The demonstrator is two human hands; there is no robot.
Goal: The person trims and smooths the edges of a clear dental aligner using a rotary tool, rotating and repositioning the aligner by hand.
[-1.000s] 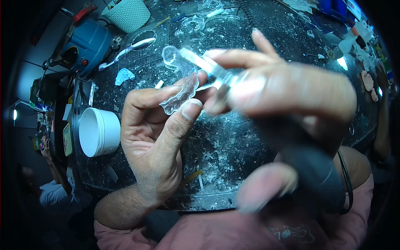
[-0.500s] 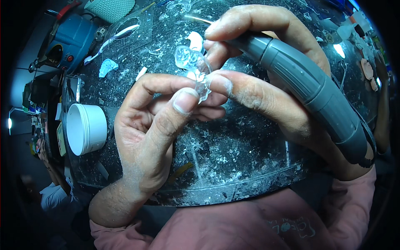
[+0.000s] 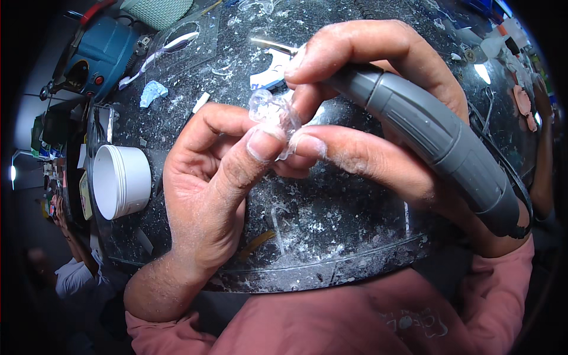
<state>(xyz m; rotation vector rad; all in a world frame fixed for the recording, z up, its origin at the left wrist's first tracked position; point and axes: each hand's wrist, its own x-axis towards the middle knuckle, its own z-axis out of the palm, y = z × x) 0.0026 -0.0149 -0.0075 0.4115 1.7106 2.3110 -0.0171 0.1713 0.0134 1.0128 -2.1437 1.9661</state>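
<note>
Over a dark, dust-covered work table [image 3: 331,236], my left hand [image 3: 207,165] pinches a clear plastic dental aligner [image 3: 275,112] between thumb and fingers. My right hand [image 3: 378,151] is wrapped round a grey rotary handpiece [image 3: 426,118], and its thumb and another fingertip also touch the aligner's right side. From the handpiece's front end a thin metal bur [image 3: 273,45] points to the upper left, apart from the aligner. Just beyond the aligner lies a white, curved piece like a dental cast [image 3: 271,74], partly hidden by my right fingers.
A white tub [image 3: 122,181] stands left of my left hand. Beyond it are a blue lump [image 3: 152,93], a white toothbrush-shaped thing [image 3: 163,54] and a blue machine [image 3: 106,53]. The handpiece's cable [image 3: 509,157] runs along the right. Other people's arms show at both rims.
The aligner has been turned and tipped between my fingers and sits slightly lower. My right hand and the handpiece have shifted a little down and left, exposing more of the white piece behind.
</note>
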